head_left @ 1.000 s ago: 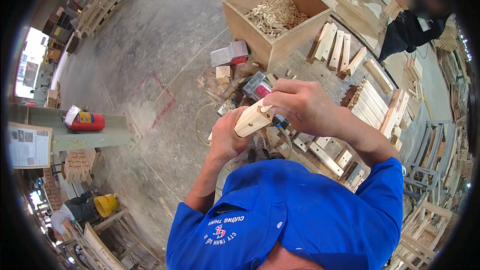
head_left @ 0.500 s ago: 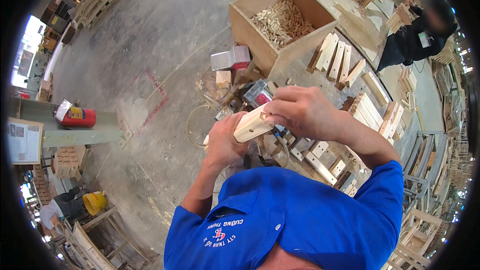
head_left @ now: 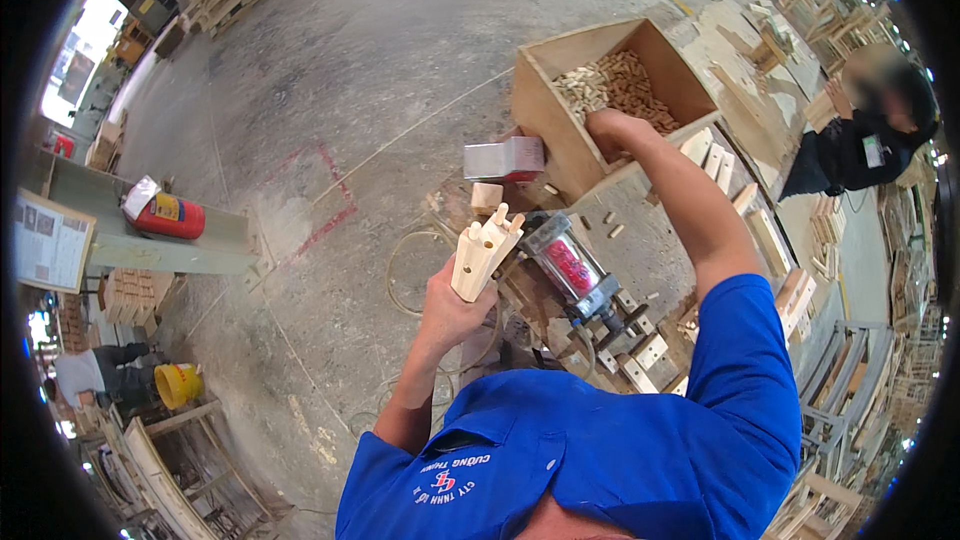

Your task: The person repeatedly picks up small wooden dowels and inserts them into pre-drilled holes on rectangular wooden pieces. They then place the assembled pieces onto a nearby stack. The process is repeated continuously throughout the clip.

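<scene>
My left hand [head_left: 447, 312] is wrapped round a pale wooden piece [head_left: 475, 275], tilted upward in front of my chest. Dowels [head_left: 502, 213] stick out of its upper end, and a round hole shows in its side. My right hand [head_left: 607, 128] reaches over the near wall of a large plywood box [head_left: 558, 145]. Inside lies a heap of short wooden dowels [head_left: 640, 90]. The fingers of that hand are hidden down in the box, so what they grip does not show.
Beside the box stand a grey metal case [head_left: 503, 158] and a small wooden block [head_left: 487, 198]. A clear-bodied cylinder [head_left: 567, 260] lies on the bench nearer me, with drilled wooden pieces [head_left: 640, 372] around it. At far right a person [head_left: 860, 145] works; a red extinguisher [head_left: 170, 215] is left.
My right hand has left the wooden piece and moved up and right into the dowel box. My left hand still holds the piece, now turned more upright, with dowels showing at its end.
</scene>
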{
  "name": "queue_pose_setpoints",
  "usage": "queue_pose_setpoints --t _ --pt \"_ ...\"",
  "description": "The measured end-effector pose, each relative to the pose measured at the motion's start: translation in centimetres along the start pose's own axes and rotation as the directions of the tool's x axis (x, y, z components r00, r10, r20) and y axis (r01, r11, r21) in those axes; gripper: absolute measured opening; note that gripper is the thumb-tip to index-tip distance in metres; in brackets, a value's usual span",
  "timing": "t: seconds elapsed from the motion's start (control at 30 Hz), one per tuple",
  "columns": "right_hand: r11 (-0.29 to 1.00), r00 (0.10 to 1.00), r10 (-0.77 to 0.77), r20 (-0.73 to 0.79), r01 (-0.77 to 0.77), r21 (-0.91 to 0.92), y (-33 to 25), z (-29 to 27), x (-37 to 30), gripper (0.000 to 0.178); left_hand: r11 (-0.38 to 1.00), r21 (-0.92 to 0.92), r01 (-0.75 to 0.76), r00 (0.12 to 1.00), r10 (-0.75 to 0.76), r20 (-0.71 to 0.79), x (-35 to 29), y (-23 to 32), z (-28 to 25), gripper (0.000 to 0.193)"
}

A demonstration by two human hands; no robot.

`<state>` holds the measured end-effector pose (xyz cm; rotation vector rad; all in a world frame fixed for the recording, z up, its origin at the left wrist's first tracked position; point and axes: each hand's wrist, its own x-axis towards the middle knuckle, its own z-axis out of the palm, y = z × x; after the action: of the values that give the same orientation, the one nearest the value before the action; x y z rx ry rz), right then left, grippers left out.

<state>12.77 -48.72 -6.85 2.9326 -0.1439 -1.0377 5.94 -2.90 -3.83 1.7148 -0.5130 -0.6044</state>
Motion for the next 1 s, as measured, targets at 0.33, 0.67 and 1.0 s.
queue_pose_setpoints --t 0.33,0.67,1.0 --pt "0.993 0.937 0.001 -0.35 0.041 0.112 -1.5 -0.8 -2.8 0.03 0.999 -0.012 0.05 0.999 -0.05 -0.022 1.4 -1.6 -0.9 0.045" --pt "0.342 0.66 -0.156 -0.735 0.734 0.586 -14.1 -6.0 -20.3 0.022 0.992 0.119 -0.05 0.988 0.067 -0.141 0.2 -0.1 0.3 0.049" --pt "0.532 0.525 -0.263 -0.809 0.779 0.333 -17.3 -3.5 -25.5 0.023 0.94 0.282 -0.194 0.97 0.226 -0.087 -0.4 2.8 2.4 0.052"
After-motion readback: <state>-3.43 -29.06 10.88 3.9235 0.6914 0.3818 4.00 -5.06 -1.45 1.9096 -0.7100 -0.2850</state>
